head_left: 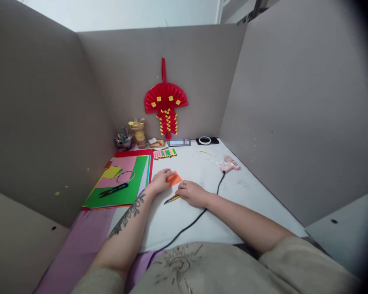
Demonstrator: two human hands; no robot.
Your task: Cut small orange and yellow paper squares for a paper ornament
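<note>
A small square of orange paper lies on the white tabletop between my two hands. Over its left side rests my left hand, fingers stretched out and pressing on the sheet. My right hand is closed beside the paper's right corner, its fingertips close to the edge. From under the right fingers sticks a yellow craft knife, its blade pointing to the lower left. Most of the knife's handle is hidden by that hand.
Left of me, stacked coloured paper carries thread snips and a ring. Behind are rolled paper tubes, a pen holder and a phone. A pink glue gun trails its black cord across the table. Grey partitions enclose it.
</note>
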